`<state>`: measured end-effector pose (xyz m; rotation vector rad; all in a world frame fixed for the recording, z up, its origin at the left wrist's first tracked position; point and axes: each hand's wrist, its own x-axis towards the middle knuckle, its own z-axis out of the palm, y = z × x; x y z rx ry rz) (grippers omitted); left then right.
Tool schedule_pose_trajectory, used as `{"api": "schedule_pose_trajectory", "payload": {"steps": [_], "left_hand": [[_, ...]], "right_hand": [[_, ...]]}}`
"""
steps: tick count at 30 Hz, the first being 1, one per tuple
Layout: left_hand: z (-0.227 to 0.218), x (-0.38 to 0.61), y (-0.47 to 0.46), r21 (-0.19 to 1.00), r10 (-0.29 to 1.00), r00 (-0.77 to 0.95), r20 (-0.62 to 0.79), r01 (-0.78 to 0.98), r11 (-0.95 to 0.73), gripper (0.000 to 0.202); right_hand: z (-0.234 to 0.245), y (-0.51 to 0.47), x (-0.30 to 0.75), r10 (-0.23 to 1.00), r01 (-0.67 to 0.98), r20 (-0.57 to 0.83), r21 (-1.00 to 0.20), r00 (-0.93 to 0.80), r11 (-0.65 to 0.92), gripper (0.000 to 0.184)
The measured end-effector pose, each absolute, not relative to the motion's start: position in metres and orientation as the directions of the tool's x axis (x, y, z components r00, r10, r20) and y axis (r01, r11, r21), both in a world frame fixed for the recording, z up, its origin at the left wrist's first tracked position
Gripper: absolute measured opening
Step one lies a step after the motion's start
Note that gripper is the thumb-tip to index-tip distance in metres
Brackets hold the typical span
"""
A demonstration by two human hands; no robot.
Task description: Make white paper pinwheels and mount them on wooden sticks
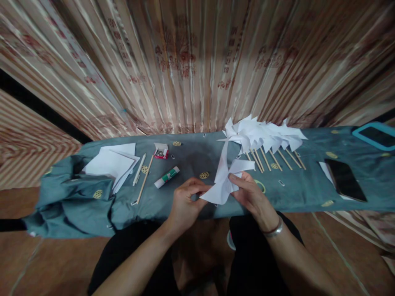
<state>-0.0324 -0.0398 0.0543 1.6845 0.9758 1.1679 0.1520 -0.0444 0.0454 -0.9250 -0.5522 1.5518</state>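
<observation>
Between my hands is a white paper pinwheel (226, 183) with its blades partly folded. My right hand (247, 189) grips it near the centre, thumb on top. My left hand (189, 199) is closed, pinching the tip of the lower left blade. Just behind it lies a row of white paper pinwheels (265, 133) on wooden sticks (273, 160). To the left of my left hand are a glue stick (167, 177), a small open box of metal pins (161, 151), a loose wooden stick (145, 179) and a white pen (139, 169).
White paper sheets (111, 162) lie at the left of the grey-green cloth (185, 158). Partly hidden behind my right hand is a light green ring-shaped handle (261, 186). A black phone (345, 179) and a blue-framed device (375, 135) lie at right. A curtain (185, 74) hangs behind.
</observation>
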Motion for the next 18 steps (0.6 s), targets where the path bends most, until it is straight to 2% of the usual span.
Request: {"api": "schedule_pose_trajectory", "payload": {"steps": [5, 8, 12, 15, 18], "left_hand": [[0.058, -0.028, -0.037, 0.972, 0.951, 0.204, 0.231, -0.016, -0.233, 0.007], [0.061, -0.027, -0.032, 0.978, 0.961, 0.19, 0.199, -0.098, -0.183, 0.01], [0.065, -0.028, -0.028, 0.98, 0.964, 0.189, 0.186, -0.11, -0.168, 0.018], [0.068, -0.028, -0.028, 0.984, 0.963, 0.211, 0.17, -0.085, -0.155, 0.023], [0.072, -0.029, -0.031, 0.99, 0.956, 0.257, 0.142, -0.054, -0.132, 0.025]], "right_hand": [[0.053, -0.05, 0.153, 0.972, -0.578, -0.233, -0.798, 0.038, -0.169, 0.032], [0.06, -0.056, 0.153, 0.981, -0.49, -0.18, -0.864, 0.079, -0.118, 0.034], [0.072, -0.07, 0.151, 0.995, -0.198, 0.034, -0.979, 0.095, 0.052, 0.018], [0.076, -0.079, 0.15, 0.97, -0.079, 0.234, -0.968, 0.066, 0.239, 0.016], [0.077, -0.083, 0.152, 0.904, 0.107, 0.414, -0.909, 0.107, 0.403, 0.008]]}}
